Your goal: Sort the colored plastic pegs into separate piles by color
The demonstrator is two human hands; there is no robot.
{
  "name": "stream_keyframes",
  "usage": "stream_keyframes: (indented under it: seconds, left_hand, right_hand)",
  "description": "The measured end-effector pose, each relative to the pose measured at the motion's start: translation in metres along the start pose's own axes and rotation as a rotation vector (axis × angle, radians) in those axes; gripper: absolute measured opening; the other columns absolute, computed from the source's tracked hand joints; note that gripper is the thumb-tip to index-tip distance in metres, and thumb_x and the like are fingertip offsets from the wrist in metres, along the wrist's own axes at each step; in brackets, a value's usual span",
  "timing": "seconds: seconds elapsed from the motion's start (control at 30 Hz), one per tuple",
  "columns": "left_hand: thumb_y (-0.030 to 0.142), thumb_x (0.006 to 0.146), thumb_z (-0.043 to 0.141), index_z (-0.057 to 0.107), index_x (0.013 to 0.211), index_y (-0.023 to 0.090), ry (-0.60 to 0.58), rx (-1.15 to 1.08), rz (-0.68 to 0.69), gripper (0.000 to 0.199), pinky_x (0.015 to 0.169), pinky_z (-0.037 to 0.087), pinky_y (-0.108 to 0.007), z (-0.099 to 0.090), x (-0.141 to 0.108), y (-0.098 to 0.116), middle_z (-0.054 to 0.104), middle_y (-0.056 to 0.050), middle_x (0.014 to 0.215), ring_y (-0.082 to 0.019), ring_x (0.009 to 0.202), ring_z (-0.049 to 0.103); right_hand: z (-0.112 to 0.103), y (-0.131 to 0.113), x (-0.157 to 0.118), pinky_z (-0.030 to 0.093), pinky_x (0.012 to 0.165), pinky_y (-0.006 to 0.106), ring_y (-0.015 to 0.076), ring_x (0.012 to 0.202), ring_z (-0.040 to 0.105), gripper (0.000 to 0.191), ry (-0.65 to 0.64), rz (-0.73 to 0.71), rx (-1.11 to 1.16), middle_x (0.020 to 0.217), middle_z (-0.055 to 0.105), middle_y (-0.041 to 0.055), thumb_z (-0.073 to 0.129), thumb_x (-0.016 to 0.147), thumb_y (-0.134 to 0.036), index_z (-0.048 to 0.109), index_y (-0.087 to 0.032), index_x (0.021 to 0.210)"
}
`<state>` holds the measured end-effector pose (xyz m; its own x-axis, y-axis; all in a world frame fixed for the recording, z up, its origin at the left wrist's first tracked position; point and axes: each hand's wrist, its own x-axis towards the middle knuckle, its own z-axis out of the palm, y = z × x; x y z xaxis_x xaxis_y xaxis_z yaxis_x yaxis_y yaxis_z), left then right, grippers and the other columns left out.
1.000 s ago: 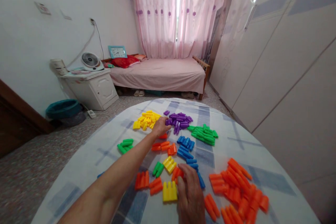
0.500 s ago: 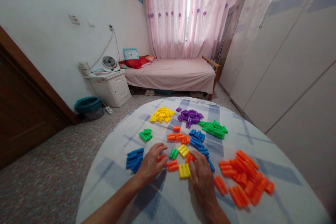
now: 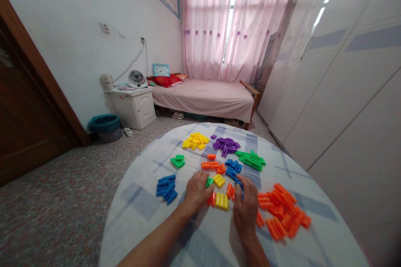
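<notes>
**Yellow ridged plastic block (image 3: 222,201) between the left hand (image 3: 199,190) and the right hand (image 3: 247,204)**

Nearest on the round table with a white-and-blue checked cloth (image 3: 131,212), a heap of orange ridged plastic pieces (image 3: 282,212) lies beyond the right hand's outer side. The yellow block lies flat between the hands, its ridges running away from the person. It is right of the left hand and left of the right hand; the left fingertips look slightly nearer, with a red-orange ridged piece (image 3: 213,199) just beside it on that side.

The left fingers bend over a small green ridged piece (image 3: 209,182), partly hiding it; I cannot tell whether they pinch it. The right fingers curve over blue ridged pieces (image 3: 232,167), and their grip cannot be told either. A small orange piece (image 3: 229,190) sits between the right hand and the yellow block.

A second yellow ridged block (image 3: 219,180) lies just past the first, set at a slant. Farther off are yellow (image 3: 194,141), purple (image 3: 225,146) and green plastic heaps (image 3: 251,160), then a pink-sheeted bed (image 3: 203,94).
</notes>
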<state>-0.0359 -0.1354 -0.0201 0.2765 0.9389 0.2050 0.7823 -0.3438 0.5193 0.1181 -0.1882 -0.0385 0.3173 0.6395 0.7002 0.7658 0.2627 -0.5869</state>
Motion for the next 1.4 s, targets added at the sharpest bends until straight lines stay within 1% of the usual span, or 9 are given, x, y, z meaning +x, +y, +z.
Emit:
stream_keyframes:
  seconds: [0.17,0.27,0.5,0.63,0.73,0.93,1.1,1.27,1.4]
  left_hand:
    - [0.020,0.072,0.054,0.059,0.094,0.021,-0.025,0.131,-0.029,0.022,0.080,0.042,-0.032,0.013,0.014,0.001,0.060,-0.007,0.102,-0.022,0.097,0.055]
    - [0.017,0.073,0.052,0.059,0.094,0.022,0.009,0.124,-0.007,0.023,0.081,0.041,-0.029,-0.002,0.019,-0.007,0.061,-0.005,0.096,-0.020,0.094,0.056]
    - [0.024,0.078,0.050,0.059,0.100,0.018,0.172,0.303,-0.175,0.025,0.078,0.042,-0.029,-0.071,0.038,-0.086,0.062,-0.007,0.097,-0.021,0.092,0.057]
    - [0.027,0.079,0.050,0.061,0.099,0.018,0.069,0.269,-0.283,0.024,0.071,0.043,-0.026,-0.077,0.044,-0.124,0.064,-0.007,0.095,-0.019,0.087,0.060]
    - [0.030,0.081,0.049,0.060,0.102,0.018,0.038,0.242,-0.295,0.027,0.071,0.044,-0.024,-0.073,0.044,-0.134,0.065,-0.006,0.096,-0.018,0.086,0.062]
    - [0.025,0.079,0.050,0.059,0.107,0.016,0.279,0.240,-0.080,0.030,0.093,0.042,-0.035,-0.062,0.041,-0.095,0.059,-0.010,0.111,-0.023,0.105,0.054]
    - [0.019,0.077,0.053,0.061,0.105,0.019,0.165,-0.049,0.190,0.028,0.098,0.042,-0.036,-0.026,0.031,-0.033,0.058,-0.008,0.114,-0.021,0.109,0.053]
    - [0.020,0.079,0.052,0.060,0.106,0.020,0.171,-0.256,0.160,0.028,0.100,0.040,-0.040,0.012,0.017,-0.011,0.057,-0.008,0.117,-0.021,0.112,0.051]
    - [0.020,0.082,0.049,0.061,0.102,0.018,0.155,-0.424,0.111,0.024,0.095,0.043,-0.036,0.020,0.009,-0.014,0.059,-0.008,0.112,-0.020,0.108,0.054]
  right_hand:
    - [0.000,0.020,-0.006,0.038,0.092,0.048,0.0237,0.104,0.050,0.029,0.041,-0.011,-0.054,0.106,0.058,0.0108,0.038,0.089,-0.030,0.055,-0.017,0.109]
    - [-0.004,0.024,-0.007,0.038,0.092,0.046,0.0232,0.103,0.050,0.028,0.028,-0.016,-0.059,0.105,0.059,0.0102,0.038,0.089,-0.030,0.055,-0.018,0.108]
    - [-0.001,0.025,-0.003,0.038,0.091,0.043,0.0218,0.101,0.050,0.028,-0.005,0.036,-0.035,0.104,0.059,0.0093,0.038,0.090,-0.030,0.055,-0.017,0.107]
    - [0.003,0.025,-0.004,0.037,0.093,0.042,0.0211,0.103,0.049,0.027,-0.039,0.066,-0.017,0.106,0.058,0.0086,0.038,0.090,-0.029,0.055,-0.018,0.108]
    - [0.003,0.026,-0.006,0.037,0.093,0.042,0.0215,0.103,0.049,0.028,-0.042,0.084,-0.021,0.107,0.058,0.0091,0.037,0.090,-0.029,0.055,-0.017,0.107]
    - [0.002,0.028,-0.006,0.038,0.092,0.040,0.0209,0.102,0.050,0.028,-0.066,0.098,-0.025,0.106,0.058,0.0087,0.037,0.090,-0.029,0.055,-0.017,0.107]
    - [0.003,0.023,-0.006,0.038,0.091,0.039,0.0205,0.102,0.049,0.025,-0.093,0.079,-0.032,0.106,0.058,0.0082,0.039,0.089,-0.028,0.055,-0.018,0.106]
    - [0.001,0.025,-0.009,0.040,0.090,0.042,0.0218,0.100,0.051,0.025,-0.085,0.073,-0.055,0.104,0.059,0.0088,0.039,0.088,-0.026,0.055,-0.018,0.105]
    - [0.002,0.027,-0.011,0.040,0.089,0.040,0.0212,0.099,0.050,0.025,-0.115,0.085,-0.118,0.104,0.059,0.0089,0.039,0.087,-0.024,0.055,-0.017,0.105]
